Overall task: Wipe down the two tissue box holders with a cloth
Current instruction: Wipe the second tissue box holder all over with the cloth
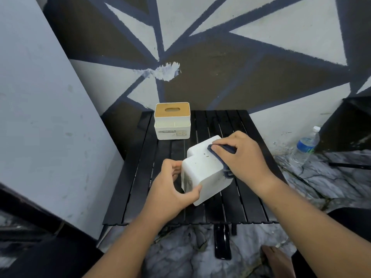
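On black table (220, 121), overturned white holder (204, 173) in left grip (170, 189), cloth (229, 149) in right grip (245, 155).

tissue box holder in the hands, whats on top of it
A dark blue cloth, held down by the right hand, and a few dark specks beside it. The holder surface beneath cloth and hand is hidden.

Mostly hidden under right hand (245, 157): dark cloth (227, 169). Tucked behind near holder (204, 169): fingertips of left hand (170, 189). Unreadably small: label on far holder (172, 135).
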{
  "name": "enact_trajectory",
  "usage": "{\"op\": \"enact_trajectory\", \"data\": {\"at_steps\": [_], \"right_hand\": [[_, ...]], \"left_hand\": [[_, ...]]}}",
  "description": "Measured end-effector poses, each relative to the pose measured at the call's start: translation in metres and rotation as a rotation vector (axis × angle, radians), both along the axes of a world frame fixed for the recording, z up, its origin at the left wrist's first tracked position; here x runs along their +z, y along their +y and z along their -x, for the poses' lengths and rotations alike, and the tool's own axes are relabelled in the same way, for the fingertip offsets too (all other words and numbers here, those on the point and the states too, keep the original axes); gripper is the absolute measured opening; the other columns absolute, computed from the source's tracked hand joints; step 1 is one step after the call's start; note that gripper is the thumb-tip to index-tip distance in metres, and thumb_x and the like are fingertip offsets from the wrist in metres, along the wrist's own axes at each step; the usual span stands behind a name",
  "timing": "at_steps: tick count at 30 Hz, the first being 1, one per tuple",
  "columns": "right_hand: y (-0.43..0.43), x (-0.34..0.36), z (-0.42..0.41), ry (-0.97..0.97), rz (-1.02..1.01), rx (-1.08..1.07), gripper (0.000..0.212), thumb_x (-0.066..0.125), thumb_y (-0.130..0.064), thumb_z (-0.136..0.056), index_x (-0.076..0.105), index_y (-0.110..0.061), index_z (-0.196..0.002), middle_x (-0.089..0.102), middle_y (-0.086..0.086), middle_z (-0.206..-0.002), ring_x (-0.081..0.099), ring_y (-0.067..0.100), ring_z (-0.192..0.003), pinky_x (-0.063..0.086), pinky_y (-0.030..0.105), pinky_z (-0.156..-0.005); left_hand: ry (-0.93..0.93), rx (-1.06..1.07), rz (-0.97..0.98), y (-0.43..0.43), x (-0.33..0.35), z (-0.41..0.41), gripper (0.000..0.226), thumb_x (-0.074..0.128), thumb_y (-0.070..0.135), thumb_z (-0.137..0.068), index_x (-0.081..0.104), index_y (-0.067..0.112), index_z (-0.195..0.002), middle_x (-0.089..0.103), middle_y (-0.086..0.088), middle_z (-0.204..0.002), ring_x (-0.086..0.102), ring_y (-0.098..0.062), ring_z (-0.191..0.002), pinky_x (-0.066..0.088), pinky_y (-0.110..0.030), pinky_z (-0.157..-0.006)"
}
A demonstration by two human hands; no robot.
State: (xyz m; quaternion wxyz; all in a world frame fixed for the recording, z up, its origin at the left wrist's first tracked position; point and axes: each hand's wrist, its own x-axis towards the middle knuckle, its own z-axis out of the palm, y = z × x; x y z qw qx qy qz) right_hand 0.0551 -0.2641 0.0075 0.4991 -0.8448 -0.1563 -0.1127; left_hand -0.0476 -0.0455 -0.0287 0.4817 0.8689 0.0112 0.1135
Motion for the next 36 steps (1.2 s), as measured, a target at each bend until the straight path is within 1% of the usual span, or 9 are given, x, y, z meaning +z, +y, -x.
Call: {"op": "enact_trajectory", "data": {"at_steps": [3,5,8,12,17,21,25,29,36], "right_hand": [[0.009,-0.002,0.009,-0.037,0.071,0.111,0.012,0.081,-0.034,-0.096,0.085,-0.038,-0.106,0.06,-0.015,-0.099,0.064,0.006,-0.096,0.062,0.028,-0.066],[0.016,-0.004,0.018,-0.053,0.108,0.259,0.017,0.081,-0.029,-0.096,0.085,-0.034,-0.112,0.059,-0.014,-0.101,0.064,0.01,-0.099,0.06,0.023,-0.065],[0.018,-0.001,0.02,-0.134,0.186,0.385,0.021,0.081,-0.027,-0.096,0.084,-0.033,-0.116,0.058,-0.015,-0.102,0.063,0.012,-0.104,0.057,0.017,-0.076],[0.02,0.006,-0.01,-0.174,0.241,0.136,0.017,0.08,-0.035,-0.096,0.085,-0.035,-0.112,0.06,-0.012,-0.095,0.061,0.009,-0.099,0.056,0.039,-0.091],[0.033,0.004,-0.007,-0.212,0.245,0.204,0.018,0.079,-0.035,-0.097,0.084,-0.036,-0.113,0.06,-0.013,-0.094,0.061,0.007,-0.097,0.056,0.036,-0.089],[0.034,0.008,-0.017,-0.18,0.278,0.04,0.014,0.077,-0.041,-0.096,0.084,-0.042,-0.109,0.059,-0.014,-0.091,0.06,0.01,-0.095,0.054,0.047,-0.094],[0.038,0.009,-0.01,-0.232,0.291,0.247,0.014,0.077,-0.04,-0.096,0.083,-0.045,-0.108,0.059,-0.016,-0.093,0.058,0.007,-0.097,0.047,0.047,-0.102],[0.037,0.01,-0.017,-0.228,0.327,0.081,0.013,0.075,-0.042,-0.097,0.082,-0.047,-0.108,0.058,-0.014,-0.088,0.057,0.012,-0.095,0.05,0.048,-0.099],[0.007,0.0,0.003,-0.243,0.272,0.288,0.015,0.077,-0.04,-0.095,0.084,-0.046,-0.108,0.06,-0.016,-0.092,0.058,0.012,-0.099,0.05,0.052,-0.095]], "left_hand": [[-0.015,0.003,0.017,-0.004,-0.003,-0.001,0.068,0.093,0.044,-0.076,0.048,0.04,-0.126,0.059,0.035,-0.125,0.06,0.005,-0.126,0.053,-0.021,-0.105],[-0.019,-0.003,0.036,-0.005,-0.004,-0.001,0.067,0.094,0.041,-0.076,0.049,0.036,-0.126,0.058,0.034,-0.123,0.063,0.002,-0.123,0.057,-0.026,-0.103],[-0.028,0.01,0.039,-0.005,-0.006,-0.002,0.066,0.094,0.042,-0.073,0.05,0.034,-0.122,0.062,0.029,-0.119,0.067,-0.002,-0.117,0.061,-0.035,-0.1],[-0.009,0.037,0.032,-0.006,-0.005,-0.004,0.068,0.092,0.049,-0.07,0.048,0.036,-0.12,0.063,0.023,-0.118,0.064,0.001,-0.117,0.062,-0.036,-0.098],[-0.011,0.052,0.02,-0.009,-0.005,-0.004,0.069,0.093,0.048,-0.07,0.047,0.036,-0.12,0.063,0.022,-0.12,0.064,0.002,-0.115,0.061,-0.034,-0.097],[0.002,0.061,0.005,-0.01,-0.005,-0.004,0.069,0.093,0.048,-0.07,0.046,0.036,-0.119,0.062,0.024,-0.119,0.064,0.003,-0.114,0.062,-0.034,-0.095],[-0.006,0.063,0.015,-0.012,-0.004,-0.004,0.068,0.093,0.047,-0.071,0.046,0.036,-0.119,0.062,0.024,-0.118,0.065,0.003,-0.112,0.062,-0.035,-0.094],[-0.001,0.066,0.006,-0.011,-0.003,-0.005,0.069,0.093,0.047,-0.071,0.046,0.035,-0.119,0.062,0.023,-0.119,0.064,0.004,-0.114,0.062,-0.034,-0.095],[-0.017,0.065,0.021,-0.012,-0.003,-0.004,0.067,0.093,0.046,-0.072,0.047,0.035,-0.119,0.063,0.022,-0.119,0.064,0.003,-0.114,0.062,-0.034,-0.094]]}}
